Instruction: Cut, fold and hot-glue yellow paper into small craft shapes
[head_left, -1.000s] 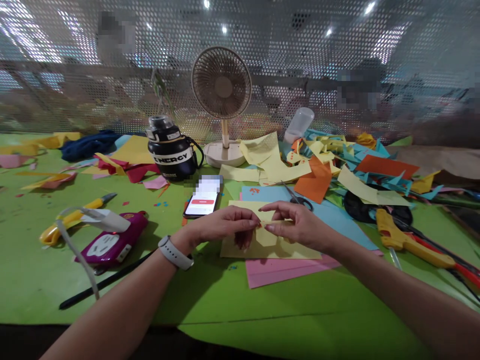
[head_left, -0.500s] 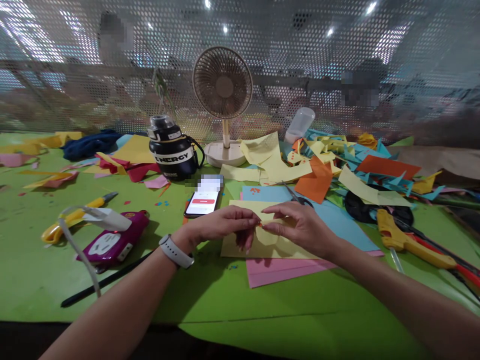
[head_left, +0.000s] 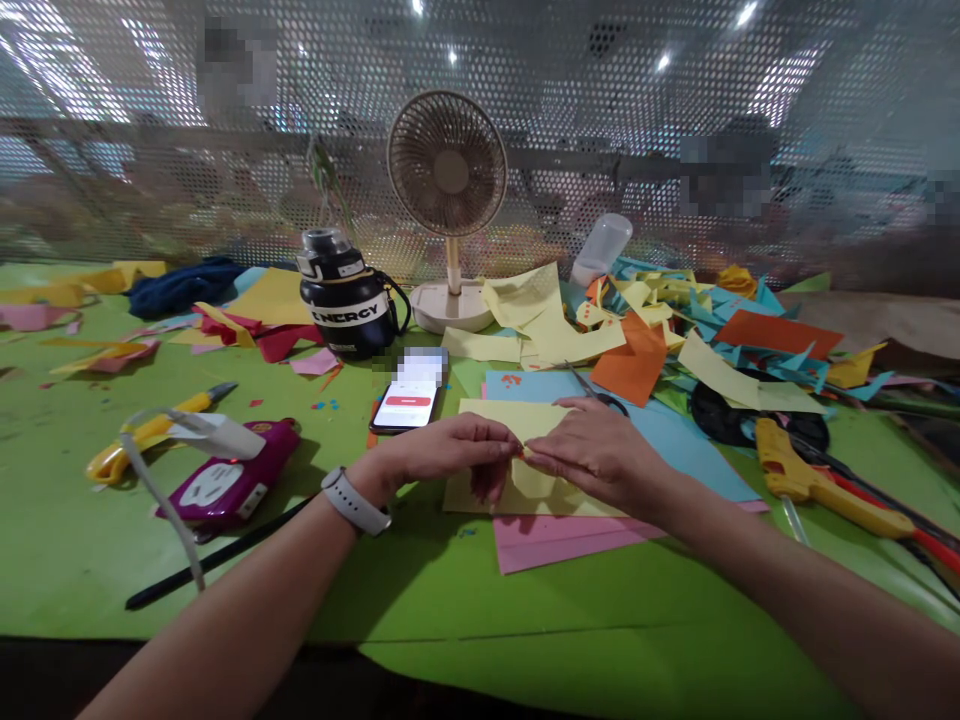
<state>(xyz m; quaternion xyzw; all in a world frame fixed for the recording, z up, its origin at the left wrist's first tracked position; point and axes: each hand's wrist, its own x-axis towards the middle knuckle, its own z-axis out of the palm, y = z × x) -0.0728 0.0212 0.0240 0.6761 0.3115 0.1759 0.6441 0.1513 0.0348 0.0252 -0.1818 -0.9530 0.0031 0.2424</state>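
My left hand [head_left: 469,452] is closed, its fingertips pinching a tiny orange piece [head_left: 520,453] that looks like paper. My right hand [head_left: 589,450] meets it from the right, fingers pressed together at the same small piece. Both hands are over a yellow paper sheet [head_left: 469,490], which lies on blue paper [head_left: 697,455] and pink paper [head_left: 540,550]. Small orange cut-outs [head_left: 511,380] rest on the blue paper. Scissors [head_left: 611,402] lie just behind my right hand, partly hidden by it.
Behind my left hand lies a lit phone [head_left: 407,400]. A black bottle [head_left: 349,305] and a fan [head_left: 450,170] stand at the back. To the left are a purple power strip [head_left: 232,480] and a yellow cutter [head_left: 157,428]; to the right, a yellow glue gun [head_left: 825,485] and paper scraps [head_left: 637,345].
My right hand's fingers have come together and flattened toward the small orange piece; before, thumb and forefinger were apart. My left hand stays nearly in place, still pinching.
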